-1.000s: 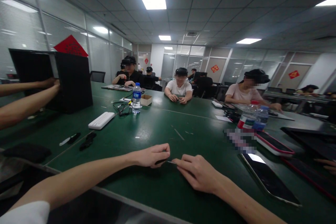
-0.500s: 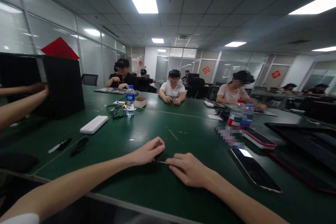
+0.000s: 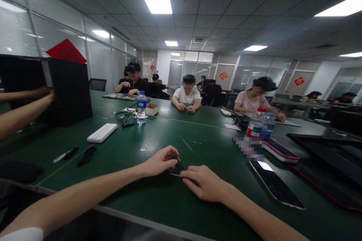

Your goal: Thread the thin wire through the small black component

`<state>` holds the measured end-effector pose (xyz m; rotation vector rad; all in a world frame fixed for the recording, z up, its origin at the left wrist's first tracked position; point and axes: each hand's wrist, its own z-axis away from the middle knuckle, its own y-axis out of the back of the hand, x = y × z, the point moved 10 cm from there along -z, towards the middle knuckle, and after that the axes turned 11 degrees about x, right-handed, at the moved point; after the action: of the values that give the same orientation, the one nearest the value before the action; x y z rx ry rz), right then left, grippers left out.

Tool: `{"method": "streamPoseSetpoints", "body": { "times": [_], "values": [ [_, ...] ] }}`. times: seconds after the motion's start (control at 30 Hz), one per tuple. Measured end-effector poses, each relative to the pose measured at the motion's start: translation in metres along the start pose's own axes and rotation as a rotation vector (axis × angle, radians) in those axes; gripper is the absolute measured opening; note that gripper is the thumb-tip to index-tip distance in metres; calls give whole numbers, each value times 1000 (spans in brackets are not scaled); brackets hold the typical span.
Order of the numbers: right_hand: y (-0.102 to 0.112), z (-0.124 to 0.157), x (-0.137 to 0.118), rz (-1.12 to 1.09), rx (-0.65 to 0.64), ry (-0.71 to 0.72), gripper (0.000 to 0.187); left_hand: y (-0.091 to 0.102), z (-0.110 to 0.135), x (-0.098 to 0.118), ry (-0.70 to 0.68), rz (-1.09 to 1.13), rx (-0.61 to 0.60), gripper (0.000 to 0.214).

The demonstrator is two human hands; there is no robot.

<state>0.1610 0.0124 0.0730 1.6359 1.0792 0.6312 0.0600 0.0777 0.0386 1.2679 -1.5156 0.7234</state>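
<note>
Both my hands rest close together on the green table (image 3: 169,131) near its front edge. My left hand (image 3: 160,161) is closed, its fingertips pinching a small black piece (image 3: 177,160). My right hand (image 3: 205,183) lies just right of it, fingers curled, pinching a thin metal pin (image 3: 174,174) that points left toward my left hand. The two hands almost touch.
A phone (image 3: 275,184) lies to the right, with a red-cased phone (image 3: 279,149) and two bottles (image 3: 260,127) behind it. To the left lie a white case (image 3: 102,132), black bits (image 3: 86,156), a water bottle (image 3: 141,107) and a black box (image 3: 69,92) held by another person's arms. Several people sit opposite.
My left fingers have shifted on the small black piece, which shows more plainly now. My right hand stays with the pin. The view has moved slightly.
</note>
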Motion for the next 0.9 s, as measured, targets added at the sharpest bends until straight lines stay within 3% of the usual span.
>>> {"method": "streamPoseSetpoints", "body": {
  "times": [0.27, 0.5, 0.9],
  "values": [
    [-1, 0, 0, -6, 2, 1, 28, 2, -1, -1, -17, -51, 24, 28],
    [-2, 0, 14, 59, 72, -33, 31, 5, 1, 4, -32, -236, 40, 21],
    [5, 0, 17, 41, 140, -53, 32, 21, -5, -6, 45, -74, 150, 32]
  ]
}}
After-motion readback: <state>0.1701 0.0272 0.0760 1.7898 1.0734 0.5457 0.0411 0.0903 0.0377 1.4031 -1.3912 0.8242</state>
